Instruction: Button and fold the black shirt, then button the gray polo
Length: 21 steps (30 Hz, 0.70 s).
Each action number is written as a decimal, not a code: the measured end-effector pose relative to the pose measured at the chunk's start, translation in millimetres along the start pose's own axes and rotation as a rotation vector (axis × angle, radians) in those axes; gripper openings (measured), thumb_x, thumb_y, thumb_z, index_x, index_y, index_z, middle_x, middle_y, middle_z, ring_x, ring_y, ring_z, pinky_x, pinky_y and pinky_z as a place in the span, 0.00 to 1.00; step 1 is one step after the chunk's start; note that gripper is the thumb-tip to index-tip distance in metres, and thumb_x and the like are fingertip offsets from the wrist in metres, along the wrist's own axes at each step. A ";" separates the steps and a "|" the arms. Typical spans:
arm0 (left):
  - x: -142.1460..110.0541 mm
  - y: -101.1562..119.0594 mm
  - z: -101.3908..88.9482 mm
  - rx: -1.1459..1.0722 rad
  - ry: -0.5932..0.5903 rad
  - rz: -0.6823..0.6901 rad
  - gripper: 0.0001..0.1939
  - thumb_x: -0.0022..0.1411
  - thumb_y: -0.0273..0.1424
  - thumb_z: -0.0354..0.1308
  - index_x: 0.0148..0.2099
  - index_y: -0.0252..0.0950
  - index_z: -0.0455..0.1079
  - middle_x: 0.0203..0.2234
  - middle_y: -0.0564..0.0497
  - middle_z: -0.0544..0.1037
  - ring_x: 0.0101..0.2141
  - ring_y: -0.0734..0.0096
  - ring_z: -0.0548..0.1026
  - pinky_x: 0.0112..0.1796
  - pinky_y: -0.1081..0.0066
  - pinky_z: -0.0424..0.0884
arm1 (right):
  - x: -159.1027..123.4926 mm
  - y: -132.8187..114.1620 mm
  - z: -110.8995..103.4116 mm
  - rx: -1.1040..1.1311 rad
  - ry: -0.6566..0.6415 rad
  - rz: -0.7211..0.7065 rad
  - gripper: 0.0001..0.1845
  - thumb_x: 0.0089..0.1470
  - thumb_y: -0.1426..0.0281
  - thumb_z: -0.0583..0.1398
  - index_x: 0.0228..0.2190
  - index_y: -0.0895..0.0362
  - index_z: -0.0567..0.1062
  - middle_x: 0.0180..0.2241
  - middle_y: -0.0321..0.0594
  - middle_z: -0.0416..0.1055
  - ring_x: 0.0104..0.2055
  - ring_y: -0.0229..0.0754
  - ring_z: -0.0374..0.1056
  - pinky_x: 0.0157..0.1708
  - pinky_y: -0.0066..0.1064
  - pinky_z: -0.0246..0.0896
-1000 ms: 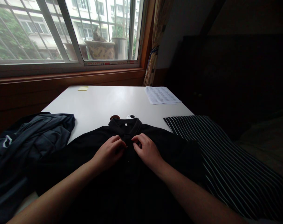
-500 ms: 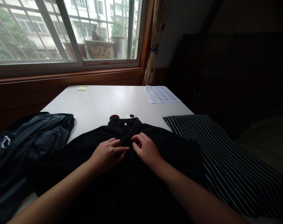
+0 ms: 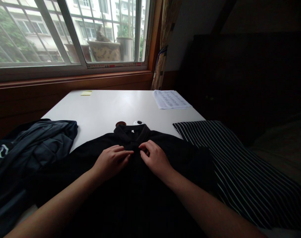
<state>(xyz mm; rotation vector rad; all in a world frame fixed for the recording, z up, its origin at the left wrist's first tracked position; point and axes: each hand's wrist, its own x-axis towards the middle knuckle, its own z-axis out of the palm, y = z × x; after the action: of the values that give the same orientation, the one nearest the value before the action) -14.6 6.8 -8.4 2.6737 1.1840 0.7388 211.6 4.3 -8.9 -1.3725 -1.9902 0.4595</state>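
Note:
A black collared shirt (image 3: 130, 191) lies spread out with its collar (image 3: 120, 132) at the far end and a small white label inside the neck. My left hand (image 3: 113, 160) rests on the front just below the collar, index finger stretched toward the middle, thumb apart from it. Facing it, my right hand (image 3: 155, 157) has curled fingers, with thumb and forefinger close together at the shirt's front opening. The fabric there is dark, so the exact bit of cloth or button between those fingers is hard to make out.
Dark grey-blue clothing (image 3: 48, 138) is heaped at the left, and black-and-white striped fabric (image 3: 229, 155) lies at the right. Beyond the collar are a brown round object (image 3: 121, 124) and a white one (image 3: 138, 123). The white table (image 3: 110, 105) bears yellow notes (image 3: 86, 93) and printed sheets (image 3: 171, 99).
My left hand has drawn back slightly, up and to the left, and its index fingertip sits higher on the shirt front. My right hand has hardly moved.

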 end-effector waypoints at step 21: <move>-0.7 5.7 -7.5 0.131 -0.264 0.231 0.26 0.63 0.23 0.55 0.62 0.44 0.70 0.27 0.54 0.77 0.28 0.67 0.75 0.31 0.69 0.68 | -0.4 0.8 0.0 0.001 -0.001 -0.002 0.09 0.55 0.77 0.60 0.37 0.53 0.76 0.35 0.37 0.71 0.39 0.42 0.68 0.39 0.32 0.63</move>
<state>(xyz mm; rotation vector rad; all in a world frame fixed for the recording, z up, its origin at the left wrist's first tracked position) -14.8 1.8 -0.4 2.9352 0.8990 0.3259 212.3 4.3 -9.5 -1.3699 -1.9920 0.4602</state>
